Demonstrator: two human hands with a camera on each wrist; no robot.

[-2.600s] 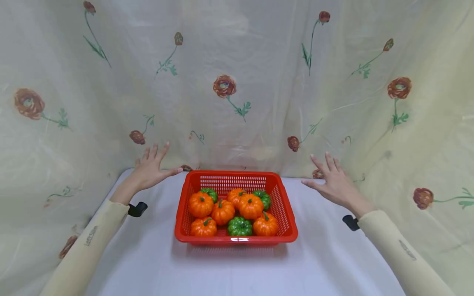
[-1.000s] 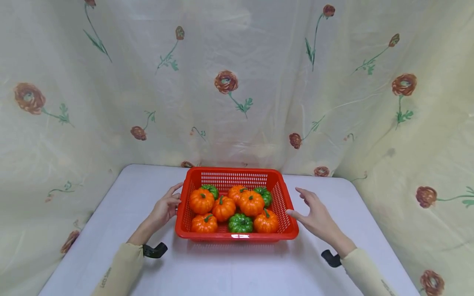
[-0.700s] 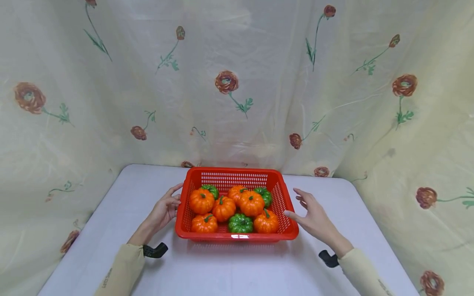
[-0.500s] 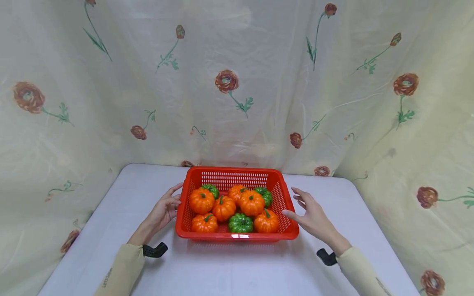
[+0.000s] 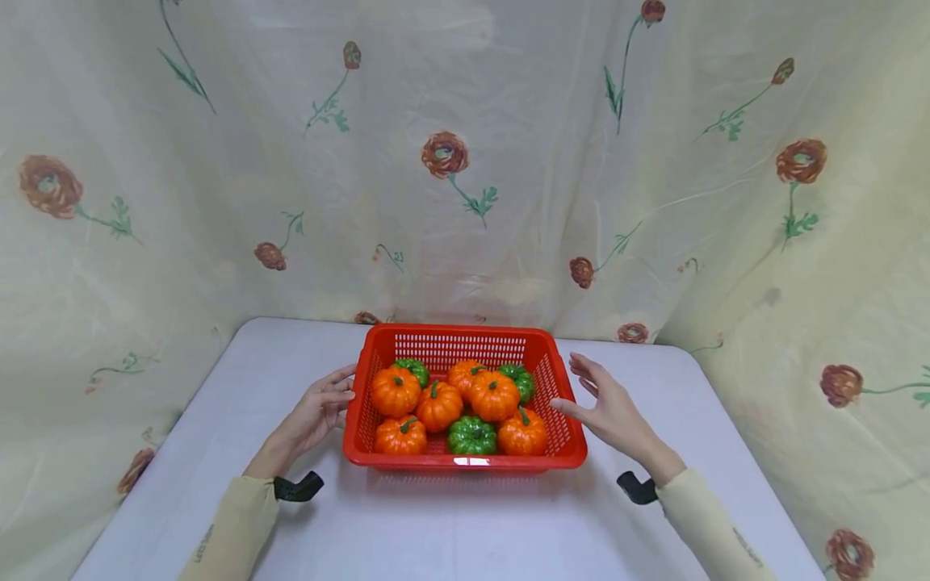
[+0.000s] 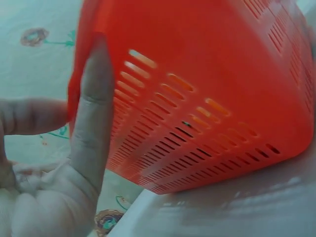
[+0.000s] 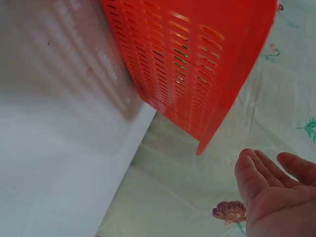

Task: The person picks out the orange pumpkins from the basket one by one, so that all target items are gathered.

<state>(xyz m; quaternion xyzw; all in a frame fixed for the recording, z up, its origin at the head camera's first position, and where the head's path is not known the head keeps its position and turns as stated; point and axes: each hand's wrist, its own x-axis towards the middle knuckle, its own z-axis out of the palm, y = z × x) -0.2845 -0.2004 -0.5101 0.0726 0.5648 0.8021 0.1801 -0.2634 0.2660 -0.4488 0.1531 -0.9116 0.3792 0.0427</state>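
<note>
A red plastic basket (image 5: 465, 462) with slotted walls holds several small orange pumpkins (image 5: 439, 406) and three green ones, such as the glossy green pumpkin (image 5: 471, 436) at the front. My left hand (image 5: 312, 415) is at the basket's left side, fingertips right at the rim. In the left wrist view, straight fingers (image 6: 94, 113) reach up against the red rim from outside. My right hand (image 5: 610, 407) hovers beside the right rim, thumb apart from the relaxed fingers. The right wrist view has the fingers (image 7: 252, 177) away from the basket's wall, with nothing in them.
The basket stands on a white-covered table (image 5: 450, 532), toward its back edge. A flower-patterned curtain (image 5: 508, 266) hangs behind and along both sides. Each wrist wears a black mount (image 5: 299, 487).
Both hands came down from raised and spread to the basket's two sides. Lately the right hand has drifted left, nearer the rim, while the left stays at the left rim. The basket's contents look unchanged.
</note>
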